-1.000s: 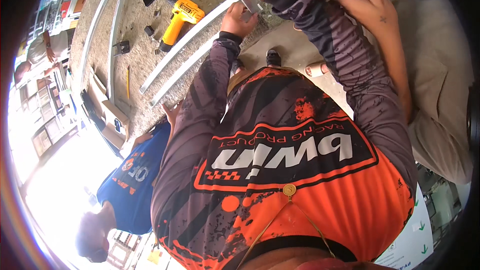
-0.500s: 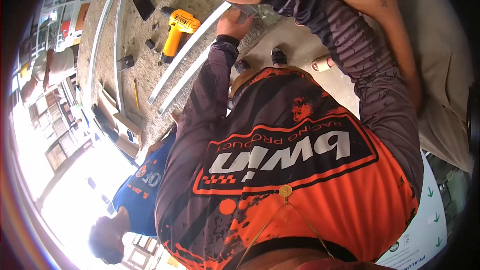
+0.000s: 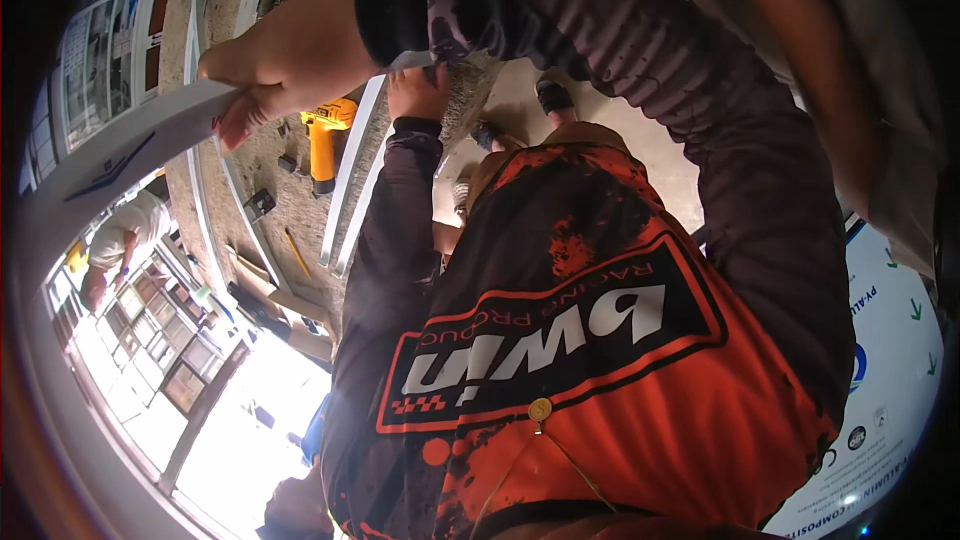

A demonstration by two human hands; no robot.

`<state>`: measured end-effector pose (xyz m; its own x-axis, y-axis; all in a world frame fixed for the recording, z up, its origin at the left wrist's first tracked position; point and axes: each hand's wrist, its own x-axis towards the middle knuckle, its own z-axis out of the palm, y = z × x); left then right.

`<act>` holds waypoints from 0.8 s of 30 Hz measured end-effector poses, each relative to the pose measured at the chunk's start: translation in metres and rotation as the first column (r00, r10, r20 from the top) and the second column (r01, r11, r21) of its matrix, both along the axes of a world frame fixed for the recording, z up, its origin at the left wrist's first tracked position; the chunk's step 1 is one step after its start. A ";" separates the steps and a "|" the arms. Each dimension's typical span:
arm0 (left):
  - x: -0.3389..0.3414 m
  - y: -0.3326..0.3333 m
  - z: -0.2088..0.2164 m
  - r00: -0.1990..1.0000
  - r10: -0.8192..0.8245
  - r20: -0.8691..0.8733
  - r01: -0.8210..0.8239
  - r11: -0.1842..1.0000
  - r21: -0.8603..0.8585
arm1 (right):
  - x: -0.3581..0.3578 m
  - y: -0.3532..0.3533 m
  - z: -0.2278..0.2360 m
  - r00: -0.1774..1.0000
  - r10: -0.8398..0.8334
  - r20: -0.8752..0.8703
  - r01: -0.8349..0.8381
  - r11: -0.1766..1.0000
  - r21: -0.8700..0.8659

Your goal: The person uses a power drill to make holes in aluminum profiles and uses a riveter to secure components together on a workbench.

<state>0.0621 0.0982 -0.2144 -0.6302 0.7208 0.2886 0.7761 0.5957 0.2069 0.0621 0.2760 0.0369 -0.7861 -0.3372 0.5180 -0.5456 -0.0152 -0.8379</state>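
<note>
My right arm reaches across to the upper left, where my right hand [image 3: 255, 75] grips the end of a long, pale flat profile [image 3: 155, 125] with a blue mark on it. That profile runs off toward the left rim. Below my right forearm, my left hand [image 3: 420, 93] rests at the edge of the worktable [image 3: 285, 125], close to two pale metal strips [image 3: 352, 180]. The right forearm and sleeve hide its fingertips. A yellow cordless drill [image 3: 322, 145] lies on the table between the profile and these strips.
More long metal strips [image 3: 205, 205] lie along the table's left, with a small black block [image 3: 262, 203] and a yellow pencil [image 3: 297, 252]. A co-worker's blurred forearm [image 3: 790, 30] is close on my right. Another person [image 3: 125, 240] bends at the far left. A printed white sheet [image 3: 880, 380] is lower right.
My right hand has moved left across the view, and the pale profile now spans the upper left. My left hand has shifted slightly left and down. The co-worker's arm has moved.
</note>
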 end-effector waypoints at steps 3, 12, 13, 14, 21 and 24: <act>0.002 0.000 -0.002 0.998 0.014 -0.055 -0.018 0.998 -0.064 | -0.002 0.004 0.004 0.997 0.073 0.012 -0.073 0.997 0.015; -0.001 0.003 0.004 0.998 -0.033 0.047 0.035 0.999 -0.036 | -0.002 0.031 -0.042 0.992 0.004 0.127 -0.035 0.971 0.237; 0.001 0.004 0.008 0.994 0.004 0.110 0.000 0.999 -0.033 | 0.001 0.036 -0.070 0.987 0.003 0.164 -0.007 1.000 0.025; 0.002 0.001 0.007 0.995 0.006 0.099 -0.002 0.999 -0.040 | 0.012 0.046 -0.089 0.954 -0.088 0.285 0.102 0.994 -0.033; -0.003 -0.001 0.008 0.983 -0.010 0.185 0.014 1.000 -0.019 | 0.096 0.007 -0.220 0.677 -0.416 0.607 0.277 0.908 0.313; -0.004 -0.002 0.006 0.983 0.005 0.185 0.005 0.999 -0.054 | 0.102 -0.008 -0.234 0.624 -0.456 0.635 0.344 0.890 0.300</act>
<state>0.0580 0.0960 -0.2086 -0.6693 0.7319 0.1276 0.7272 0.6102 0.3144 0.1640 0.2685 -0.1975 -0.9700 0.0743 -0.2314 0.2420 0.2089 -0.9475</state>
